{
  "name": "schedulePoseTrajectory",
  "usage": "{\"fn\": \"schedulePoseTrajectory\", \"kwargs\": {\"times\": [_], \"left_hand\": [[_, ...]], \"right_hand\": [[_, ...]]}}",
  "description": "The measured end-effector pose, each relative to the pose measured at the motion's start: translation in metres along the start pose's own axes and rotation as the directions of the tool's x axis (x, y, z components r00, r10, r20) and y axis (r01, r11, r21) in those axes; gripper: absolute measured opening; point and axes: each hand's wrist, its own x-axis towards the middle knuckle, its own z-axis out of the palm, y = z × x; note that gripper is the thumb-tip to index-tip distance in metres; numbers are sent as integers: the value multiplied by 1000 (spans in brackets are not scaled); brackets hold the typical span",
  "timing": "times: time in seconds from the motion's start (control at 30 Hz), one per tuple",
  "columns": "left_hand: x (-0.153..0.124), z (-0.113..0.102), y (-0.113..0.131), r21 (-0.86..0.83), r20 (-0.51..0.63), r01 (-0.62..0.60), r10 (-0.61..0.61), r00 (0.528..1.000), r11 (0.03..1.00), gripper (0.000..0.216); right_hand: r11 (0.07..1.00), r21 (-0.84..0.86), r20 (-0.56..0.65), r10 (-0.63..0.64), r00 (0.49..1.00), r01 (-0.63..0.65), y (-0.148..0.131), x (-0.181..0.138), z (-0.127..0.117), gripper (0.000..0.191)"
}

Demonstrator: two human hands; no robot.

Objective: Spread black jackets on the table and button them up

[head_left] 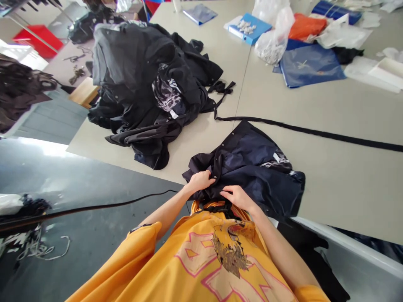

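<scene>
A dark navy snap-front jacket [248, 163] lies spread on the pale table [333, 188], with a row of metal snaps along its front edge. My left hand [199, 181] pinches that edge near a snap. My right hand [237, 198] rests on the fabric close by, fingers extended and slightly curled. The jacket's lower part is hidden under my hands and against my yellow printed shirt. A long black strap [315, 131] runs across the table beyond the jacket.
A heap of black garments [147, 88] sits on the table to the left. At the far end are a blue binder [250, 28], a plastic bag of white pieces [273, 37], and a blue bag [310, 65]. A black cable [85, 208] crosses the dark surface at left.
</scene>
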Motion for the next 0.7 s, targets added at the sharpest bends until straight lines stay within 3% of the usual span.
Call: {"fn": "schedulePoseTrajectory", "kwargs": {"times": [0.2, 0.3, 0.37, 0.43, 0.53, 0.7], "left_hand": [[-7, 28, -7, -127, -26, -105, 103, 994, 986, 24], [-5, 35, -13, 81, -18, -67, 69, 997, 994, 31], [3, 35, -16, 250, 63, -45, 31, 998, 967, 35], [11, 32, -19, 292, 156, -89, 45, 987, 952, 31], [18, 21, -20, 124, 195, -121, 95, 976, 985, 22], [17, 9, -17, -322, 232, -4, 83, 969, 947, 9]], "right_hand": [[999, -49, -50, -15, 999, 12, -2, -5, 0, 32], [997, -73, -48, -26, 999, 23, -1, -4, 1, 31], [996, -82, -19, -16, 1000, 14, 1, -2, 1, 30], [997, -80, 12, 2, 1000, -1, 2, 0, -1, 29], [998, -64, 11, 19, 1000, -18, 2, 0, -9, 28], [999, 38, 124, 34, 992, -39, -1, -4, -23, 22]]}}
